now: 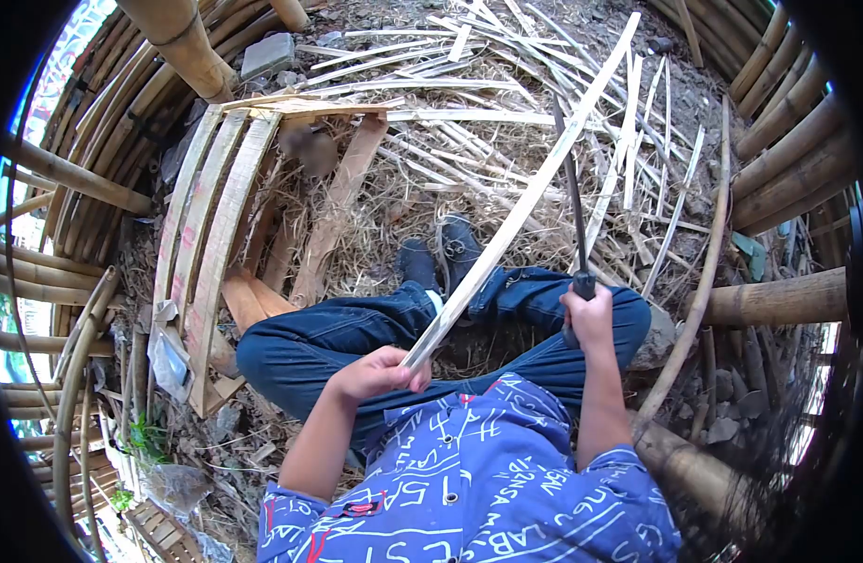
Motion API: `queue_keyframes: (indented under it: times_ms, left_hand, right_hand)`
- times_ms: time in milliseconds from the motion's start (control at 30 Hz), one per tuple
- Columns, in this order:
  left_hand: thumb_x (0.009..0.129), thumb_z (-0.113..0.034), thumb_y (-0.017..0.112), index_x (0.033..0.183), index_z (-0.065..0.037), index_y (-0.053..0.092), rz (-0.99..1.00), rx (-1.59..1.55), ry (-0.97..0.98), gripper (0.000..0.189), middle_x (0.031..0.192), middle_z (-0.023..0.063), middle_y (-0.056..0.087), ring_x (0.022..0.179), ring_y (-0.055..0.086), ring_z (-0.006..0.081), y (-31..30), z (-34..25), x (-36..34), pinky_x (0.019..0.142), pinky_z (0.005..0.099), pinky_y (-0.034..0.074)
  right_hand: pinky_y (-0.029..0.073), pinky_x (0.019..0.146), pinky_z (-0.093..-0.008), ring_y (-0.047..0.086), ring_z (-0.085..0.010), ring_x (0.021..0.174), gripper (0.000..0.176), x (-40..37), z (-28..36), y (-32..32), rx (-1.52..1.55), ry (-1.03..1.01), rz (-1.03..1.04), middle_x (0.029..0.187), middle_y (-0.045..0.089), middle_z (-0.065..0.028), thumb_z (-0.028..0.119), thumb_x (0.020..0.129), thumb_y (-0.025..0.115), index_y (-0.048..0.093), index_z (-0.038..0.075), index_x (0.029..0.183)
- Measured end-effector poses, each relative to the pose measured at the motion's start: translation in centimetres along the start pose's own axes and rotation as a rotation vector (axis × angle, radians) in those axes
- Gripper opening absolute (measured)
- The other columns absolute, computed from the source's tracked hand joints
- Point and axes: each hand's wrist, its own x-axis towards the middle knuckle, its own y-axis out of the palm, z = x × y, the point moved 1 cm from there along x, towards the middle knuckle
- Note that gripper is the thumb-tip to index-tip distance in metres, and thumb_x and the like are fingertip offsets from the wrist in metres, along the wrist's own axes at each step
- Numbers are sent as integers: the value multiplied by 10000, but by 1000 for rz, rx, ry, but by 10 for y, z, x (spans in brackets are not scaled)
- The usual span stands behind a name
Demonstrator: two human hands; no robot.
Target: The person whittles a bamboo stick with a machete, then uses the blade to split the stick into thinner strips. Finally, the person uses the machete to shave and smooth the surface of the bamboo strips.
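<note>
My left hand [386,372] is closed round the lower end of a long pale bamboo strip [535,192], which slants up and away to the right. In my right hand [589,311] is the black handle of a long dark-bladed knife [577,202], held above my right knee. The blade points away from me and passes beneath or beside the strip; whether the two touch I cannot tell. My crossed legs in blue jeans [328,342] lie under both hands.
Many split strips [628,141] litter the straw-covered ground ahead. A slatted wooden crate [202,235] stands at left, with a plastic packet [172,364] by it. Thick bamboo poles [779,298] jut in at right; a curved pole [699,310] lies beside my right knee.
</note>
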Motion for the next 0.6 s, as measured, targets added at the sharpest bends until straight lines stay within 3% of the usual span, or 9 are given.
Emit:
queue_keyframes:
  times_ms: [167, 233, 267, 367, 600]
  left_hand:
    - [949, -427, 531, 750, -97, 526, 125, -264, 58, 386, 761, 21, 475, 811, 469, 190, -7, 30, 39, 836, 367, 390]
    - [962, -424, 504, 751, -90, 527, 135, -450, 116, 396, 763, 30, 462, 808, 461, 187, -7, 42, 43, 831, 366, 398]
    - [981, -452, 426, 723, -133, 495, 142, -515, 126, 416, 742, 3, 440, 803, 460, 180, -11, 51, 44, 845, 380, 400]
    - [990, -474, 377, 713, -166, 479, 115, -661, 193, 427, 732, -26, 440, 816, 472, 172, -7, 58, 41, 868, 381, 396]
    - [997, -482, 338, 682, -212, 462, 43, -832, 271, 434, 686, -62, 426, 813, 478, 158, 5, 60, 37, 891, 375, 371]
  right_hand:
    - [380, 394, -260, 466, -111, 405, 107, -14, -7, -7, 143, 197, 74, 567, 516, -18, 8, 764, 634, 537, 49, 747]
    - [389, 403, -273, 470, -122, 416, 100, -20, -11, -6, 317, 383, 119, 580, 510, -23, 28, 776, 636, 538, 48, 788]
    - [407, 425, -286, 477, -131, 431, 107, -22, -18, -6, 364, 434, 155, 585, 499, -23, 47, 785, 639, 535, 55, 806]
    - [403, 482, -300, 453, -113, 467, 82, -29, -23, 1, 578, 622, 216, 594, 461, 2, 89, 814, 608, 528, 75, 827]
    - [403, 518, -296, 445, -102, 503, 90, -41, -28, 13, 846, 698, 281, 611, 438, 16, 126, 839, 579, 496, 116, 805]
